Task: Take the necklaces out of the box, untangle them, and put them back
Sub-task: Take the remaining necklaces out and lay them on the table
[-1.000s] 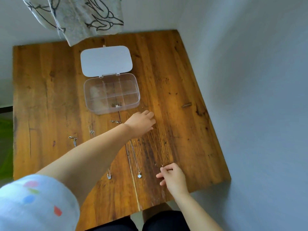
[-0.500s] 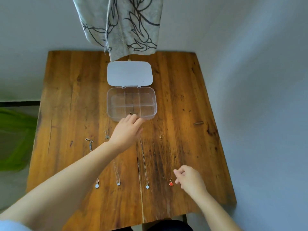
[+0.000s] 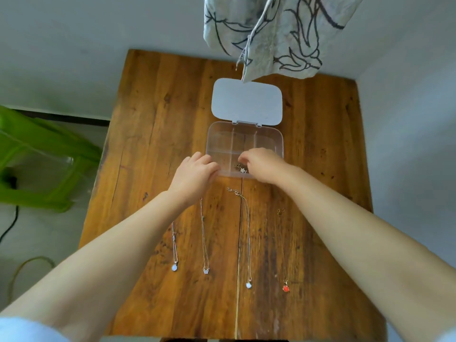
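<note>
Reaching into the near row of the clear box (image 3: 269, 134), my right hand (image 3: 262, 165) has its fingers curled together over a small tangled necklace (image 3: 241, 167) with a white charm; I cannot tell whether they actually pinch it. My left hand (image 3: 195, 172) lies open, palm down, against the box's near left corner, fingers touching its wall. The box's white lid (image 3: 246, 102) is swung back flat on the desk (image 3: 158, 124) behind it. Nearer to me, four necklaces lie stretched out side by side, apart from one another: one with a pale round pendant (image 3: 174, 268), one with a butterfly pendant (image 3: 206, 270), one with a white pendant (image 3: 248, 285), and one with a red pendant (image 3: 286, 288). A patterned cloth (image 3: 276, 33) hangs above the desk's far edge.
</note>
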`<action>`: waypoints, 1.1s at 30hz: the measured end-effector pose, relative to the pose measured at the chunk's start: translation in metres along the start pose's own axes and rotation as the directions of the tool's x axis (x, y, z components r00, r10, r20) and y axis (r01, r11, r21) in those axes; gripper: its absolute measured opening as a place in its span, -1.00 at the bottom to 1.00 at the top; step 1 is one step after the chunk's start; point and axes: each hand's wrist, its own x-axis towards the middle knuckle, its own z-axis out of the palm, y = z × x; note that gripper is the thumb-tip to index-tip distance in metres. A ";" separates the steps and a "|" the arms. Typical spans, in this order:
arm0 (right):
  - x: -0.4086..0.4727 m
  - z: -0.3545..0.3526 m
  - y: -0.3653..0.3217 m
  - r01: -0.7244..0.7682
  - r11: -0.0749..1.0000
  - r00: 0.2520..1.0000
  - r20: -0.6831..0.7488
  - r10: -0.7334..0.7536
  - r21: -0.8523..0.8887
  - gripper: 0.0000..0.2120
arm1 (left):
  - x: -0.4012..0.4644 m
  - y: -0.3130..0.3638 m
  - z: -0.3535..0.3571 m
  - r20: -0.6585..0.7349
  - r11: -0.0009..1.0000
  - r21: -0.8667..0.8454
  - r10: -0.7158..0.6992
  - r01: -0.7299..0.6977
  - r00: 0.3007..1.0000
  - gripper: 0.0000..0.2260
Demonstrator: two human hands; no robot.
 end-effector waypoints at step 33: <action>-0.009 -0.014 0.005 0.193 0.981 0.973 0.137 -0.188 -0.027 -0.87 | -0.002 0.001 0.004 -0.028 0.999 0.020 -0.046 0.047 0.999 -0.90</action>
